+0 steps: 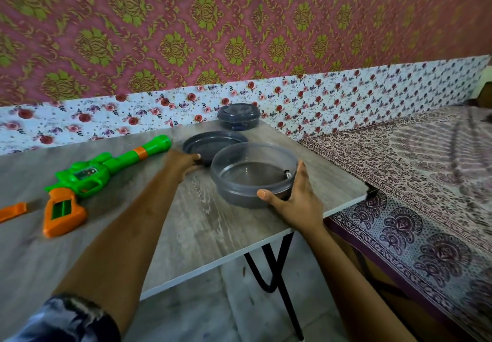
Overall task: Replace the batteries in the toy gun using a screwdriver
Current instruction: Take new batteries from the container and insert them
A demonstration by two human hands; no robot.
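1. A grey wood-grain desk (207, 224) stands on black legs (277, 275).
2. At left lies a green-and-orange toy gun (87, 175), with an orange piece (13, 211) near its grip.
3. At right stands an open round container (239, 197), with a loose lid (213, 142) just behind it and a closed container (238, 116) at the far edge.

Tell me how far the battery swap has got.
Done: the compartment in the gun's grip is open and looks empty, so the old cells seem to be out. In hand: the right hand grips the open container, which holds a small dark cylinder, perhaps a battery; the left hand pinches the lid beside it. Left: fit new cells, close the compartment and screw it shut.
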